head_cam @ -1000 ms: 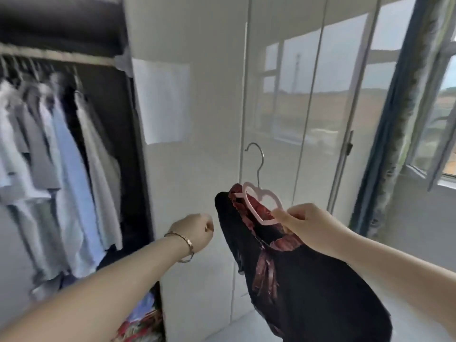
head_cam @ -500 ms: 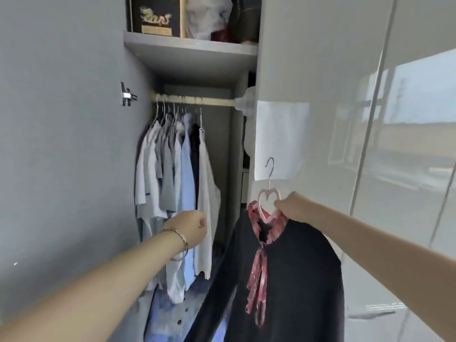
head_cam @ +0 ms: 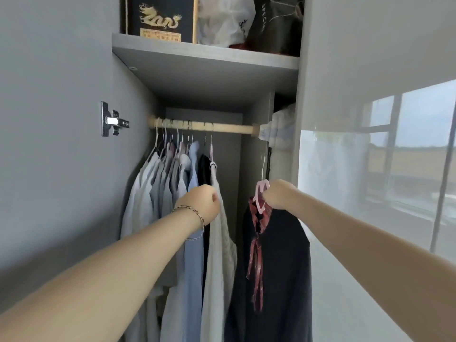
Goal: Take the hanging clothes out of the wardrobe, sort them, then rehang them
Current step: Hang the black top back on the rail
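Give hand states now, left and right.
Left hand: fingers curled in a fist by the pale garment, holding nothing visible.
Right hand: gripping the pink hanger that carries the dark top.

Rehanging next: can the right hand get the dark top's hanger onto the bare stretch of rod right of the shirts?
Probably yes. The right hand grips the pink hanger below the rod, whose right stretch is bare. Nothing shows in between, so it should need only a lift.
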A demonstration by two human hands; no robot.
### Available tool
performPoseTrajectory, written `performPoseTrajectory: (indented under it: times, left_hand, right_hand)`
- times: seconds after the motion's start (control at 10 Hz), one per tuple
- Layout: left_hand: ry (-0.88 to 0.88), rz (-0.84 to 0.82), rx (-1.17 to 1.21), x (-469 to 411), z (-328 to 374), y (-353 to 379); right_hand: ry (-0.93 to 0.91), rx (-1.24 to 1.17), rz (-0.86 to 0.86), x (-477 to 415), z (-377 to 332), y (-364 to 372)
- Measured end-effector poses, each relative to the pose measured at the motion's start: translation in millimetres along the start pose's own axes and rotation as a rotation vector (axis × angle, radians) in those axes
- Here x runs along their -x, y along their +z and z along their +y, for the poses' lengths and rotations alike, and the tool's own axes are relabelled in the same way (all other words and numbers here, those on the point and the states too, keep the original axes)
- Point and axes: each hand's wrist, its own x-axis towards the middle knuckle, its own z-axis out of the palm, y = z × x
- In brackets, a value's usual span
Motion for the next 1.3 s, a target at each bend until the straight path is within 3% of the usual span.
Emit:
performPoseTrajectory:
  times: [0.1, 0.2, 0.4, 0.6, 0.9, 1.0, 1.1, 1.2, 1.3]
  left_hand:
    - [0.02, 0.092, -0.075, -42.8, -6.2, -14.2]
    - [0.009, 0.176, -0.083, -76.5, -14.8, -32.4]
    - [-0.081, 0.263, -0.108, -138.2, -37.3, -47.4]
    - [-0.081, 0.309, -0.103, -161.1, -47.4, -45.8]
    - [-0.084, 0.321, -0.082, -171.6, -55.9, -31.4]
    - [-0.07, 0.343, -0.068, -166.7, -51.0, -33.2]
    - [-0.057, 0.282, -0.086, -159.7, -44.2, -31.6]
    - [-0.014, 0.198, -0.052, -145.7, -30.1, -18.6]
    - [0.102, 0.106, -0.025, -119.3, -2.8, 4.7]
  right_hand:
    - [0.001, -0.011, 0.011, -61.5, -16.9, -4.3]
    - [0.031, -0.246, 0.118, -123.6, -29.8, -4.2]
    - [-0.1, -0.502, 0.266, -235.2, -40.3, -31.6]
    - [-0.137, -0.501, 0.303, -276.4, -68.7, -30.8]
    - [-0.134, -0.575, 0.092, -290.3, -89.3, 29.6]
    - [-0.22, -0.596, 0.102, -279.6, -85.2, 34.8]
    - [-0.127, -0.572, 0.293, -252.2, -69.3, 42.4]
    - [-0.071, -0.638, 0.196, -207.3, -45.2, 54.3]
    - [0.011, -0.706, -0.035, -145.0, -16.7, 70.6]
